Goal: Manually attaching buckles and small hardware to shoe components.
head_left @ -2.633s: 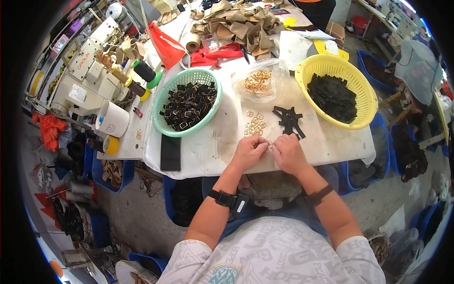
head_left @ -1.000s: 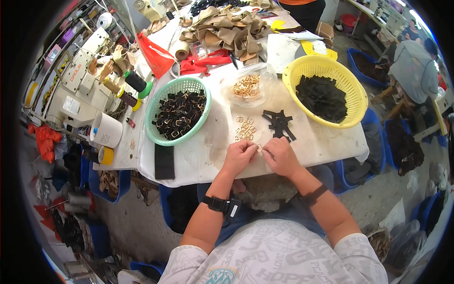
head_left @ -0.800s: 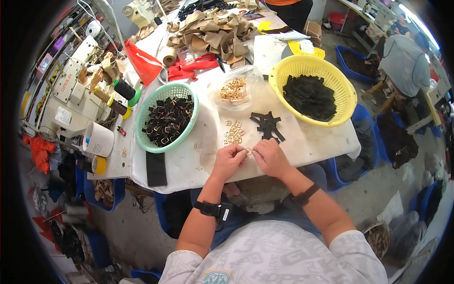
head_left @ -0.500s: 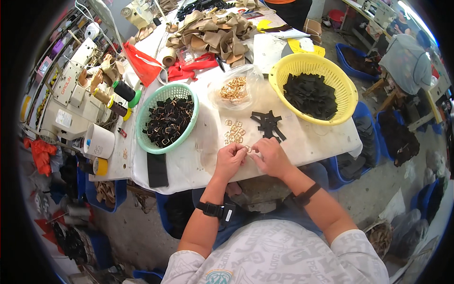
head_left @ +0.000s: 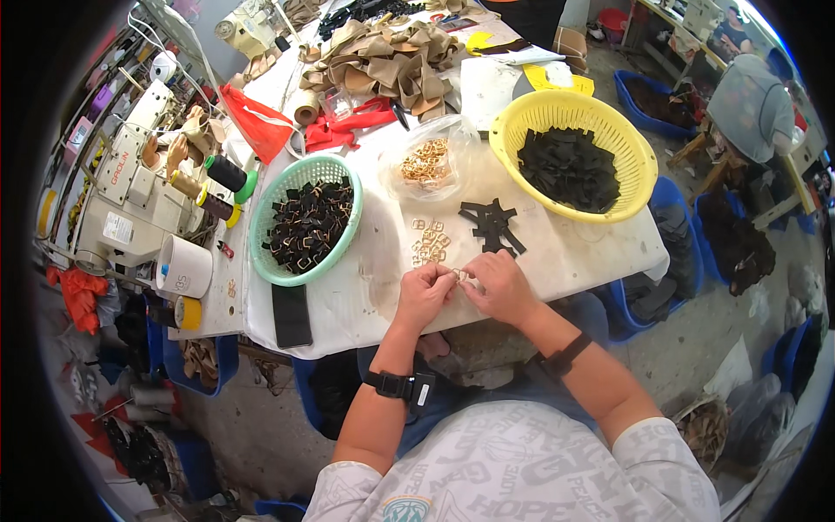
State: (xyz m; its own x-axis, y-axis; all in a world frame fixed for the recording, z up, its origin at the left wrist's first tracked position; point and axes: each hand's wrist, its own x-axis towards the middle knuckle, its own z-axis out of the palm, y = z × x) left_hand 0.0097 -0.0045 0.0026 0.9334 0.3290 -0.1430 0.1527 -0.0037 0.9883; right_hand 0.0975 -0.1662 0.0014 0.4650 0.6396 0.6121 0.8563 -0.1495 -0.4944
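Two hands meet at the near edge of the table [head_left: 365, 304]: our left hand [head_left: 424, 294] and right hand [head_left: 497, 287] pinch one small piece [head_left: 461, 277] between the fingertips — too small to tell whether it is a ring, a strap or both. We judge it light and easy to drop, so we grip it at its edges. Loose gold rings [head_left: 430, 244] lie just beyond the hands, black straps [head_left: 492, 224] beside them. The green basket [head_left: 277, 261] sits toward the left edge, the yellow basket [head_left: 635, 161] at the far right corner.
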